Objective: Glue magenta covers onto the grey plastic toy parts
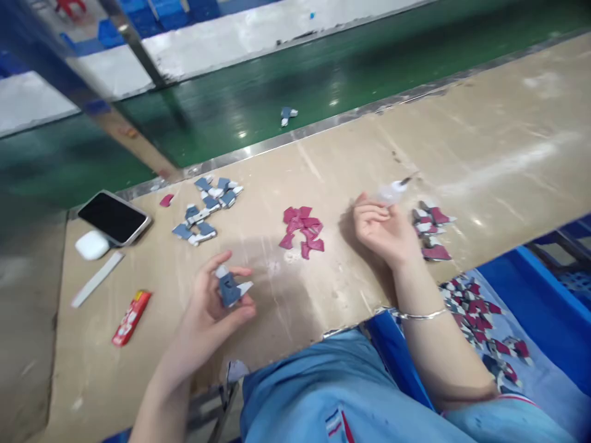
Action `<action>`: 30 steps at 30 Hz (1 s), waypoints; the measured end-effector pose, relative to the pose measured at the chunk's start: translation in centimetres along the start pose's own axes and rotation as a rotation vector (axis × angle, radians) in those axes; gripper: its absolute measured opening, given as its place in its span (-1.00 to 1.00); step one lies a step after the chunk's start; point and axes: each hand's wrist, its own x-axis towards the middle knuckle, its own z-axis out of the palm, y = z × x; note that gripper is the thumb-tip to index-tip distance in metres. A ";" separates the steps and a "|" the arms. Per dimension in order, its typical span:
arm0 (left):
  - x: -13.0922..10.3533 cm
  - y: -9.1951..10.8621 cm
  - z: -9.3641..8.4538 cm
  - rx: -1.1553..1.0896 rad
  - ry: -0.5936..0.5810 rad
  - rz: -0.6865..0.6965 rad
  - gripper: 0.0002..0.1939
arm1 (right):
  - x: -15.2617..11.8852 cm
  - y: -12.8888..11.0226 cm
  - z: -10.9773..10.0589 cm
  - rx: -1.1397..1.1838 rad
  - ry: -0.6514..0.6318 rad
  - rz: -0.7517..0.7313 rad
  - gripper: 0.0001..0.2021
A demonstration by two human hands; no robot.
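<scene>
My left hand [205,317] is raised a little over the near side of the table, its fingers curled around a small blue-grey and white piece [228,289]. My right hand [381,231] is closed on a small translucent squeeze bottle [390,192] with a thin dark tip pointing to the far right. Between the hands lies a loose cluster of flat dark-red pieces [310,227]. Beyond my left hand, several blue-grey and white pieces [212,202] are scattered. Just right of my right hand are several pieces in red, white and grey [433,249].
At the left are a phone [115,216], a white case [92,245], a white strip [98,280] and a red wrapper [132,318]. A blue bin [540,307] at lower right contains many assembled pieces. One piece [287,115] lies on the green surface past the table edge.
</scene>
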 end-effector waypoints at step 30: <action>-0.6 -2.7 4.8 -0.143 -0.096 0.021 -0.39 | -7.6 7.1 12.1 -0.901 0.163 -0.393 -0.52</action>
